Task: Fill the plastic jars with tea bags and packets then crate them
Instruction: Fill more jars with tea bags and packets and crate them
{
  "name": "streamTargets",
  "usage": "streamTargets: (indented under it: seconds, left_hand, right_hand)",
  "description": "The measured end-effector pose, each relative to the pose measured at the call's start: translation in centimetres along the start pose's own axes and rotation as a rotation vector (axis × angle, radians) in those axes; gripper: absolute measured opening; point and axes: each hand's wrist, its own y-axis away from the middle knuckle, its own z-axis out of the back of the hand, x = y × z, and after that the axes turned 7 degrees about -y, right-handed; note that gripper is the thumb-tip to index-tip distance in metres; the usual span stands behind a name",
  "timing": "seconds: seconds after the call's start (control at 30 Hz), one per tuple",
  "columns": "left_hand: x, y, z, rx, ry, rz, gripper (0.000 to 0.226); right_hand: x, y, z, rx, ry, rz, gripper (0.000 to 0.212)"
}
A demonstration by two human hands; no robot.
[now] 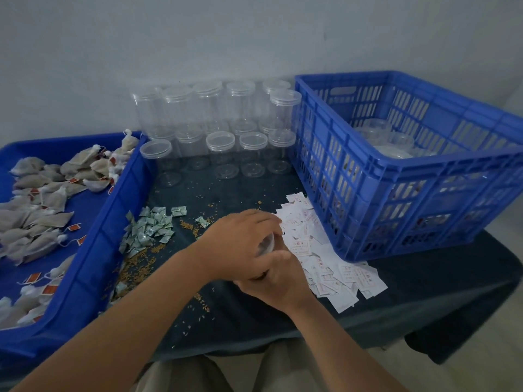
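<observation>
Dark cloth covers the desk [410, 292], with a pale wall behind. At lower centre the left hand [240, 244] caps a clear jar [267, 244], fingers [263, 219] curled over its lid. The right hand [278, 281] grips its body from below, fingers clamped. At left, tea bags [42, 222] fill the tray [93, 250]. White packets [325, 267] lie just right of the hands, beside the crate [368, 193]. At upper centre stand empty jars [220, 131].

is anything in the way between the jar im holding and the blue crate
Nothing upright; only the flat white packets lie between the plastic jar and the blue crate, whose side wall it must clear.
</observation>
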Motion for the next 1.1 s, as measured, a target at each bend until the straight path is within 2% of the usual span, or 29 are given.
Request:
streamTargets:
  seconds: [0.07,0.1,0.13,0.2,0.3,0.5,0.6,0.73,0.77,0.87,0.97,1.1]
  left_hand:
    - [-1.3,0.2,-0.4,-0.066,-0.073,0.194,0.072]
    - [-2.0,0.3,-0.5,-0.092,-0.076,0.319,0.076]
    - [-2.6,0.3,-0.8,-0.110,-0.037,0.421,0.077]
    - [-3.1,0.3,-1.3,-0.162,0.075,0.485,0.068]
    - [-2.3,0.4,-1.2,-0.252,0.215,0.387,0.044]
    - [0.4,0.8,0.7,-0.190,0.390,0.020,0.031]
    - [-0.1,0.5,1.2,-0.113,0.280,0.075,0.033]
    - [-2.4,0.8,0.7,0.025,-0.057,0.486,0.074]
    - [-2.8,0.9,0.5,0.043,-0.133,0.533,0.079]
    - [-2.8,0.4,1.0,0.016,-0.180,0.502,0.069]
    - [-1.5,0.0,2.2,0.046,-0.172,0.384,0.061]
    - [-0.6,0.3,3.4,0.115,-0.140,0.182,0.051]
  right_hand:
    - [0.1,-0.1,0.1,0.029,-0.022,0.013,0.065]
    - [0.1,-0.2,0.1,0.034,-0.027,0.014,0.060]
    - [0.1,-0.2,0.1,0.039,-0.024,0.008,0.062]
    - [-0.1,-0.1,0.1,0.038,-0.013,-0.018,0.070]
    - [-0.2,0.1,0.1,-0.009,-0.029,-0.035,0.074]
    - [1.1,0.3,0.3,-0.060,-0.045,0.026,0.091]
    - [0.8,0.2,0.3,-0.040,-0.070,0.012,0.086]
    - [0.6,0.1,0.2,0.029,-0.024,-0.027,0.064]
    - [0.6,0.1,0.3,0.046,-0.024,-0.023,0.057]
    - [0.6,0.3,0.3,0.020,-0.072,-0.010,0.058]
    - [0.6,0.3,0.1,-0.039,-0.034,0.036,0.068]
    - [0.3,0.4,0.1,-0.028,0.016,0.058,0.079]
